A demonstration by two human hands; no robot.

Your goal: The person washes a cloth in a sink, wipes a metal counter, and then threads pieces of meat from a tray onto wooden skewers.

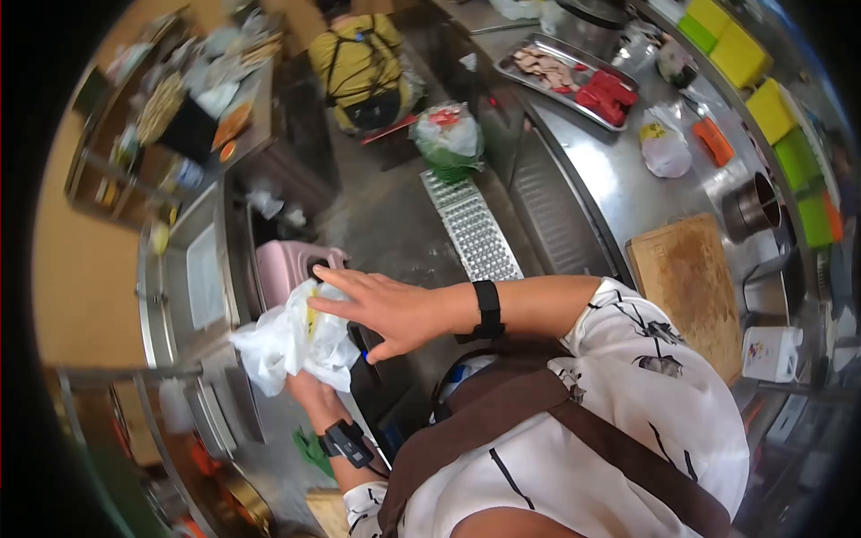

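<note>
A crumpled white plastic bag (285, 345) with a yellow mark near its top sits at the left of the head view. My left hand (311, 391) supports it from below, closed on its lower part, with most fingers hidden behind the plastic. My right hand (387, 308) is open, fingers spread and stretched across the bag's upper right side, with nothing gripped in it. Just past the bag stands a pink ribbed case (291, 266), close to my right fingertips.
A metal sink (168, 323) lies left. On the floor ahead are a perforated metal strip (473, 229) and a filled plastic bag (447, 134); beyond, a crouching person (359, 67). The right counter holds a meat tray (605, 123) and a cutting board (686, 291).
</note>
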